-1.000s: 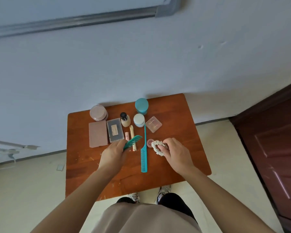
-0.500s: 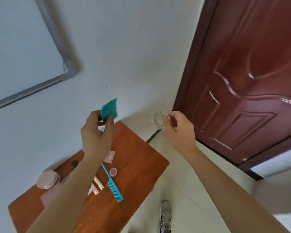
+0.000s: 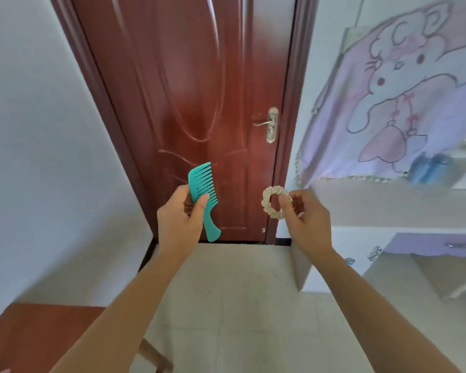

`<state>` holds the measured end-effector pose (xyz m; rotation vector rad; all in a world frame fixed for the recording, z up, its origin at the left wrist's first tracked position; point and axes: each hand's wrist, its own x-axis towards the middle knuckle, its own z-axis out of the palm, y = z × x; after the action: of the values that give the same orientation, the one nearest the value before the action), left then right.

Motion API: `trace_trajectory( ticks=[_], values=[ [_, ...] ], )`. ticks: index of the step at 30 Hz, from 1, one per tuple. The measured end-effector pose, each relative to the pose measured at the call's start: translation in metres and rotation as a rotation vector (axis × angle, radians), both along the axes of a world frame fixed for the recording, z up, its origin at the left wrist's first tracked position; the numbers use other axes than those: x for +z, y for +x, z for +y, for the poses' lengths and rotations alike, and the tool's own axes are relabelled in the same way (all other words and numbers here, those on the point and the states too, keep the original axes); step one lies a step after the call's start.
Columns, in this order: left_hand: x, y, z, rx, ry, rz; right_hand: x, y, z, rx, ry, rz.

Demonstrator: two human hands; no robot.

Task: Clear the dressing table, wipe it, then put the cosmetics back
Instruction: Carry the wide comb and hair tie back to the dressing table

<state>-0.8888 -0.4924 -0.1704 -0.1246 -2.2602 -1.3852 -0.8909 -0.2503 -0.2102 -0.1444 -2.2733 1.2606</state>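
Observation:
My left hand [image 3: 179, 215] grips a teal wide-tooth comb [image 3: 203, 193], held upright with its teeth pointing right and its handle hanging down. My right hand [image 3: 306, 220] pinches a cream fabric scrunchie [image 3: 271, 201] by its right side. Both hands are raised in front of a closed red-brown door [image 3: 197, 90]. Only a corner of the brown wooden dressing table [image 3: 35, 337] shows at the bottom left, and the cosmetics on it are out of view.
A white and lilac desk unit [image 3: 388, 208] stands at the right, draped with a pink cartoon cloth [image 3: 404, 95]. A blue object [image 3: 428, 168] lies on its shelf. Beige floor tiles [image 3: 240, 305] lie between the table and the door. White wall at the left.
The view has swung right, from above the table to the door and desk unit. Both hands lifted the comb and scrunchie off the table and carried them along.

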Motion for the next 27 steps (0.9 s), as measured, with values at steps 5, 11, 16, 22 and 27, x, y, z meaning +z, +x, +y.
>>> trace_trajectory(
  ticks=[5,11,16,22,27],
  values=[
    [-0.016,-0.023,0.184,-0.224,-0.06,0.013,-0.018,0.033,0.166,-0.176,0.002,-0.031],
    [-0.016,-0.041,0.354,-0.419,-0.068,0.013,-0.028,0.055,0.32,-0.37,-0.077,-0.101],
    [-0.028,-0.081,0.436,-0.563,-0.012,-0.055,-0.039,0.035,0.405,-0.459,-0.1,-0.159],
    [-0.058,-0.17,0.522,-0.689,0.048,-0.176,-0.069,-0.032,0.479,-0.497,-0.114,-0.228],
    [-0.064,-0.256,0.605,-0.78,0.05,-0.3,-0.06,-0.1,0.55,-0.571,-0.102,-0.27]
  ],
)
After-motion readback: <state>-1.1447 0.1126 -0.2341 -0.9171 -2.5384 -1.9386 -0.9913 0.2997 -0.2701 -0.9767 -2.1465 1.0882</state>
